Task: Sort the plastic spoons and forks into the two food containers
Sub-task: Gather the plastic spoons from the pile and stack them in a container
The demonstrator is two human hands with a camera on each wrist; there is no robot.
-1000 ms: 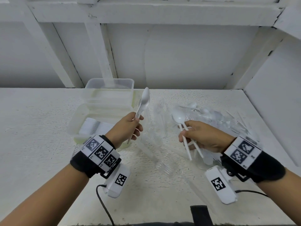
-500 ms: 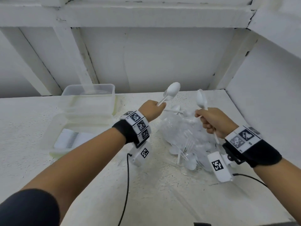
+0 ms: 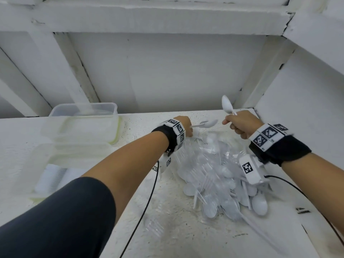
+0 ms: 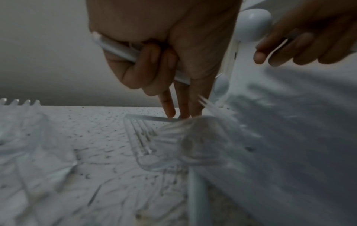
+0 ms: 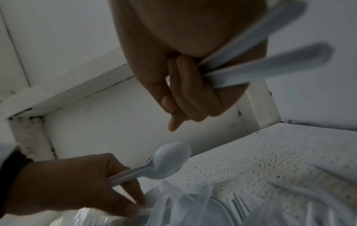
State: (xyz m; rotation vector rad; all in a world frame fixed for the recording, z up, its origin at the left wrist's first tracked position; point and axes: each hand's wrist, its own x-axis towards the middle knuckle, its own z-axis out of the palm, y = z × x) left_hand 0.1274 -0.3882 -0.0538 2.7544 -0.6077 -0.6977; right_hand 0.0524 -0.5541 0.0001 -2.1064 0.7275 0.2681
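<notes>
My left hand (image 3: 188, 128) holds a white spoon (image 3: 209, 124) almost level, its handle under the curled outer fingers (image 4: 139, 67). The index and middle fingers (image 4: 170, 107) reach down onto a clear fork (image 4: 146, 117) at the far end of the pile. My right hand (image 3: 240, 125) grips two white spoon handles (image 5: 260, 64), with one bowl (image 3: 227, 107) sticking up. The pile of white spoons and clear forks (image 3: 214, 175) lies in crumpled clear plastic below both wrists. Two clear food containers sit at the left, a far one (image 3: 83, 116) and a near one (image 3: 44, 151) with stacked white cutlery inside.
White walls close the shelf at the back and right (image 3: 307, 108). Black wrist-camera cables (image 3: 147, 207) trail across the white surface (image 3: 149, 123). A few clear forks (image 3: 154, 226) lie loose in front of the pile.
Both hands moved away from the containers to the far end of the pile. My left hand dropped and its spoon tipped from upright to nearly level. The right hand keeps its spoons.
</notes>
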